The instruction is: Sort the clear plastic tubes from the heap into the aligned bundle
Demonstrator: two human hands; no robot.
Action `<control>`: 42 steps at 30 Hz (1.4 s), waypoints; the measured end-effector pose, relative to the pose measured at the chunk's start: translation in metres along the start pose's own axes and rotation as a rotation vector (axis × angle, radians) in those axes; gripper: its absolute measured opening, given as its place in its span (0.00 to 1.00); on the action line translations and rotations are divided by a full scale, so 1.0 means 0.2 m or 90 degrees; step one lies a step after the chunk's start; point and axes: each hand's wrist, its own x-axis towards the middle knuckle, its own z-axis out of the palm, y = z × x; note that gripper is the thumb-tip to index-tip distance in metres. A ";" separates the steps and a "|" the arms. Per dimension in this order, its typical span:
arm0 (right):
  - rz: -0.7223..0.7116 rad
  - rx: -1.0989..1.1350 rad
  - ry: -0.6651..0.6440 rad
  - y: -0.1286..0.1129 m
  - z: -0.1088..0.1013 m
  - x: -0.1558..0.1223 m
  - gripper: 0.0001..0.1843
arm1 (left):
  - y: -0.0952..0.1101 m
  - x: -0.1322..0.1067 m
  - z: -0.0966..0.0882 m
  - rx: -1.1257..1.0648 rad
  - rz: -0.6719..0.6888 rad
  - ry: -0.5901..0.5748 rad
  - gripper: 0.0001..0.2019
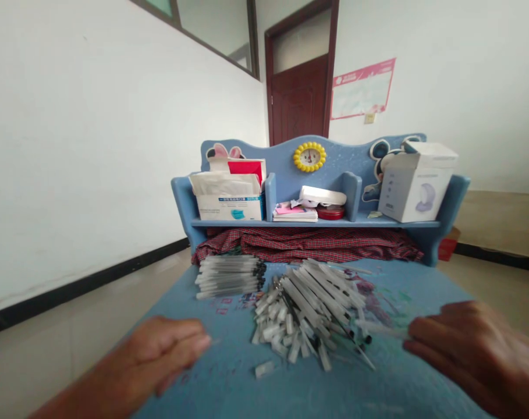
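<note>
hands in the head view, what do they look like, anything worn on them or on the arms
Both are bare. The left hand and right hand show no gloves, rings or watch, though the picture is slightly blurred. The left forearm is uncovered to the frame's edge, with no sleeve in view. The right arm is cut off near the wrist, so a sleeve there cannot be ruled out.

Blurred right hand (474,349) (edge-cropped)
</note>
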 end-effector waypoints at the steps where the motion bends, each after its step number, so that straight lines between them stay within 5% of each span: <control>1: 0.085 0.012 -0.012 0.04 0.03 -0.03 0.19 | -0.05 0.00 -0.02 -0.012 -0.061 0.045 0.21; 3: 0.200 0.026 -0.074 0.08 0.08 -0.02 0.20 | -0.08 0.04 -0.02 0.007 -0.088 0.072 0.20; 7: 0.273 -0.003 -0.137 0.00 0.12 0.23 0.16 | 0.05 0.18 0.15 0.134 0.035 0.026 0.14; 12: 0.281 -0.083 -0.125 -0.13 0.11 0.57 0.14 | 0.17 0.33 0.35 0.284 0.145 0.076 0.06; 17: 0.258 -0.096 -0.162 -0.15 0.19 0.69 0.15 | 0.15 0.36 0.39 0.346 0.152 0.105 0.05; 25: 0.251 -0.110 -0.151 -0.17 0.22 0.67 0.15 | 0.09 0.32 0.35 0.309 0.158 0.110 0.09; 35: 0.226 -0.112 -0.094 -0.15 0.20 0.57 0.16 | -0.11 0.48 0.03 0.516 -0.051 0.259 0.08; 42: 0.199 -0.114 -0.026 -0.14 0.24 0.54 0.16 | -0.19 0.55 0.03 0.536 -0.045 0.261 0.07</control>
